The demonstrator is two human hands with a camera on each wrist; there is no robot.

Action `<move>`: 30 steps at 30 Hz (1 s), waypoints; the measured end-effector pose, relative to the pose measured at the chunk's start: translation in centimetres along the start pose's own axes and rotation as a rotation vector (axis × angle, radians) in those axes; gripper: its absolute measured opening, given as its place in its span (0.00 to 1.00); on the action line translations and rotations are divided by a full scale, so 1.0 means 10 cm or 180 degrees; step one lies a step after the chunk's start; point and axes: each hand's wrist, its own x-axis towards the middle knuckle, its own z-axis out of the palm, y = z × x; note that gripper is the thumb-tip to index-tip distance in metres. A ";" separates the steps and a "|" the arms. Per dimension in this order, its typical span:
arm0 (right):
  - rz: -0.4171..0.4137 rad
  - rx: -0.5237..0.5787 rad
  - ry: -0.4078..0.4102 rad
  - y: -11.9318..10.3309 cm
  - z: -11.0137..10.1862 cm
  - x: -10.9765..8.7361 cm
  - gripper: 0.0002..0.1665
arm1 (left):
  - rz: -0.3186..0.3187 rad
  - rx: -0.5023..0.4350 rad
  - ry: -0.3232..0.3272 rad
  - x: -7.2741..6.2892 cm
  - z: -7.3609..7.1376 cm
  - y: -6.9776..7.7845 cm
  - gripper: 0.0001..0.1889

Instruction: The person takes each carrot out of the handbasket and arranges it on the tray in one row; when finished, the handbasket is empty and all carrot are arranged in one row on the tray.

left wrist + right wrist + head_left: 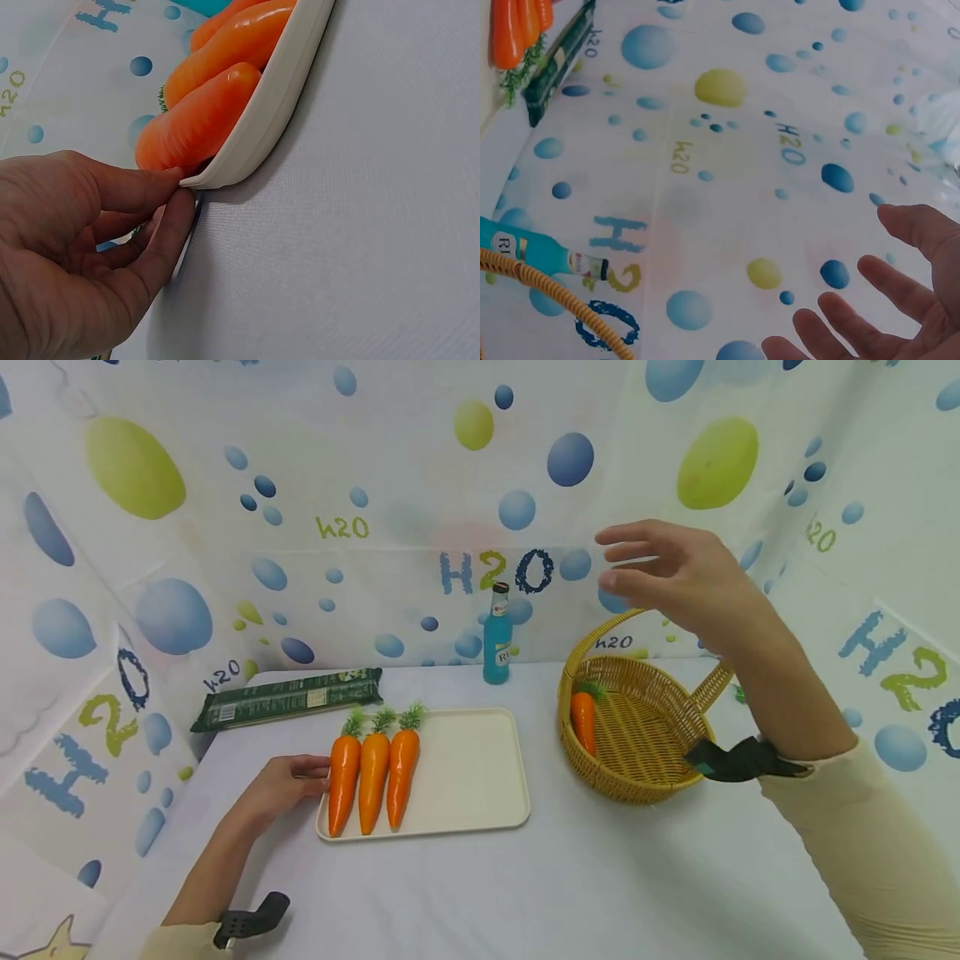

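Note:
Three orange carrots [373, 781] with green tops lie side by side on the left part of a cream tray [472, 777]. My left hand [283, 792] is at the tray's left edge; in the left wrist view its thumb and finger pinch the tray rim [225, 169] just beside the nearest carrot [199, 120]. My right hand [667, 572] is raised above the wicker basket [637, 789], near its handle, holding nothing. In the right wrist view its fingers [892, 285] are spread and relaxed. Another carrot [583, 722] leans against the basket's inner left side.
A blue bottle [497, 643] stands at the back, between tray and basket. A long dark green packet [292, 700] lies behind the tray at the left. A patterned curtain [420, 460] closes off the back and sides of the white table [465, 893].

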 end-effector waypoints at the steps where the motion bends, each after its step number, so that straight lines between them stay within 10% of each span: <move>1: 0.0033 0.0021 0.0029 0.04 -0.04 -0.04 0.32 | 0.0001 0.0011 0.0001 0.00 0.00 0.00 0.27; 16: 0.0620 0.0135 -0.0174 0.93 -0.09 -0.43 0.30 | -0.0019 -0.0009 0.0020 0.02 -0.02 0.00 0.26; 30: 0.1129 0.0506 -0.0645 1.64 0.18 -0.13 0.33 | -0.0049 -0.0024 0.0034 0.01 -0.01 0.00 0.25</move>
